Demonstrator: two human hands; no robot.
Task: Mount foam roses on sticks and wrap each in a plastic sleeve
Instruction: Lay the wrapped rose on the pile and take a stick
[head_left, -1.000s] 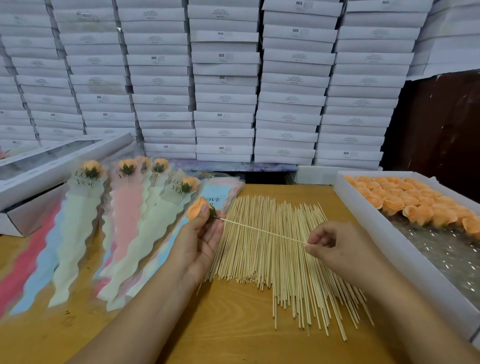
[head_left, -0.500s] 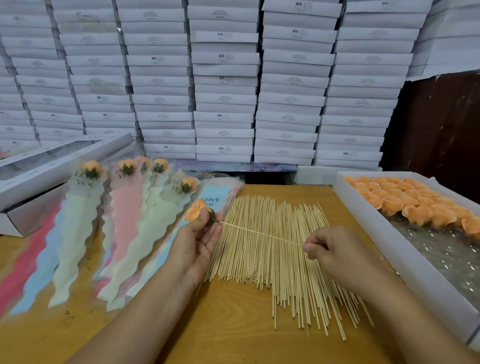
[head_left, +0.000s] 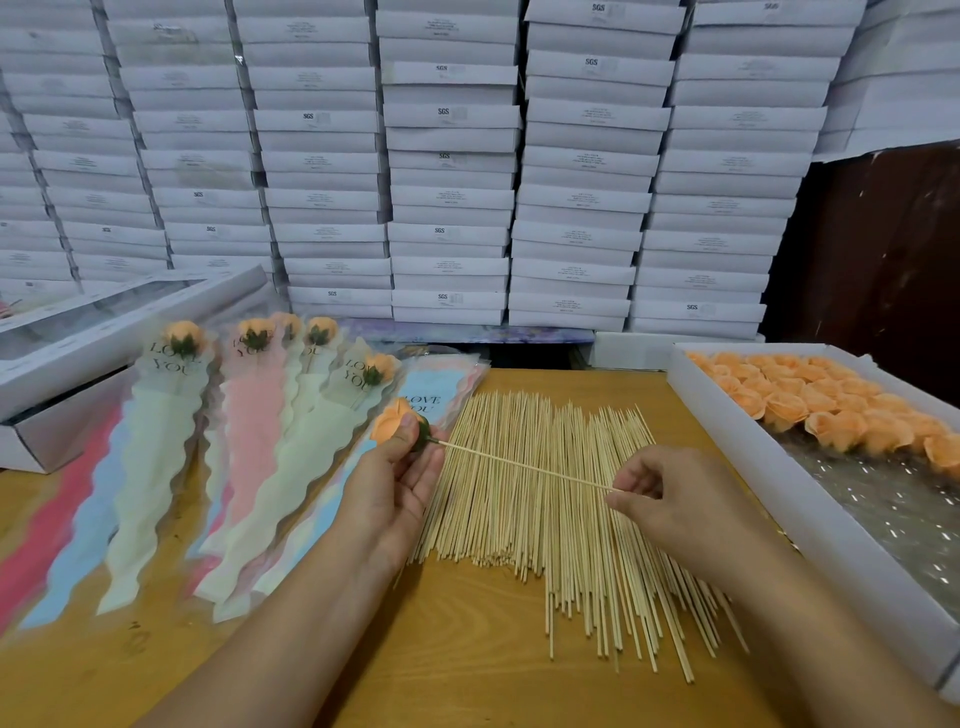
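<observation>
Head view: I see my left hand (head_left: 387, 486) holding an orange foam rose (head_left: 392, 422) by its green base, thumb and fingers curled round it, just above the left edge of the stick pile. A single stick (head_left: 524, 466) runs from the rose's base across to my right hand (head_left: 662, 496), whose thumb and forefinger pinch the stick's far end. So both grips are closed: the left on the rose, the right on the stick. The stick hangs above the pile of loose sticks (head_left: 550, 509) spread over the wooden tabletop (head_left: 467, 649).

To the left lie 5 finished roses in sleeves (head_left: 254, 415), fanned out with the flowers pointing away from me; the sleeves are pale green, pink and blue, printed "LOVE YOU". An unfilled blue sleeve (head_left: 431, 387) lies just behind the held rose.

On the right a white tray (head_left: 810, 525) holds rows of loose orange roses (head_left: 810, 400) at its far end, with shiny plastic showing nearer me. A windowed white box (head_left: 88, 338) sits at far left. Stacks of white boxes (head_left: 447, 156) fill the background behind the tabletop.
</observation>
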